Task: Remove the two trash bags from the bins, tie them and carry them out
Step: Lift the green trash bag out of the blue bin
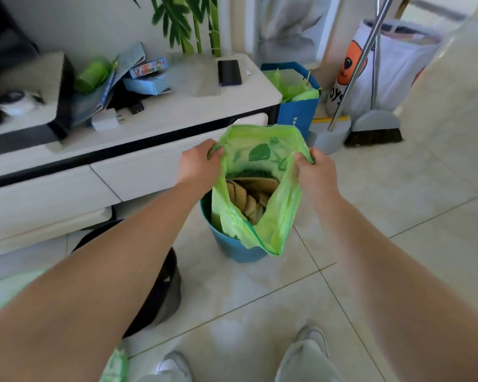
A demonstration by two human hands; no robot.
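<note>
At the very bottom of the frame are 2 pale shoes [309, 351] on the tile floor [398, 188], and a bit of green plastic [116, 365] peeks out at the lower left edge (too little shows to say what it is). A dark bin [160, 293] sits at the lower left, mostly hidden behind the left arm.

In the middle of the frame both arms reach out. The left hand [198, 168] is clenched on the left edge of the green trash bag [260, 216]. The right hand [313, 175] is clenched on the right edge. The 2 hands are about level, with the bag's open mouth stretched between them.

The bag hangs down from the hands into the blue bin [232, 246] below. Its long way runs up and down, so I think the next move is a straight pull up. Brown paper rubbish [249, 199] lies inside. The bottom of the bag is still in the bin.

Farther off, in the upper left, a white cabinet [177, 111] holds a phone [229, 72] and boxes. In the upper right stand a blue paper bag [298, 111] and a broom [375, 130]
</note>
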